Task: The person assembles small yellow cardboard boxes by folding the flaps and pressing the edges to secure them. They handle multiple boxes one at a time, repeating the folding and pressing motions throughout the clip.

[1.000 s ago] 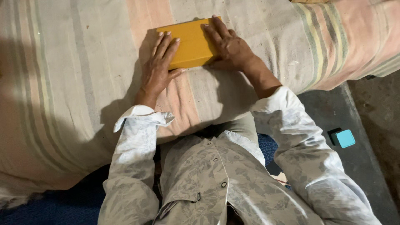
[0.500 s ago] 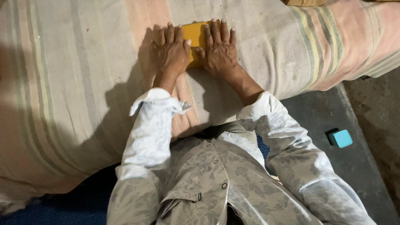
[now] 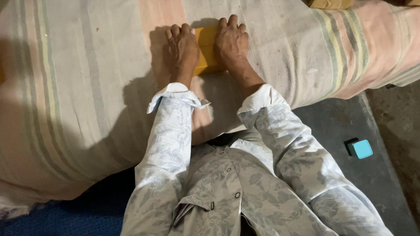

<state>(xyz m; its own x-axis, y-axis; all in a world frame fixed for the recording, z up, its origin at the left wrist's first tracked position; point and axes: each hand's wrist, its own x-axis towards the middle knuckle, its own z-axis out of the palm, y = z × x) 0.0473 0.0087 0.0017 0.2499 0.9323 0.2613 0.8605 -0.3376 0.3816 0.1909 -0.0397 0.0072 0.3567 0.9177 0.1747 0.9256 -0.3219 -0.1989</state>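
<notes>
**Both palms flat on the yellow sheet**

One second ago the yellow folded sheet lay mostly uncovered, a wide tilted rectangle with fingers spread along its two side edges. Half a second ago the hands had drawn together over it, and now only a narrow strip shows between them, plus a small corner below the left hand. That hand lies palm down, fingers straight and together, pressing the sheet's left part. The right hand lies the same way on the right part, fingers extended, nothing gripped in either one. The sheet rests on the striped cloth that covers a padded surface, near its far upper middle.

Most of the sheet is hidden under the hands, so whether it is paper or card, and how many times it is folded, cannot be made out. The thumbs are tucked out of sight. A brown cardboard edge is cut off at the top border. On the dark floor to the right sits a small turquoise block, well apart from the hands.
</notes>
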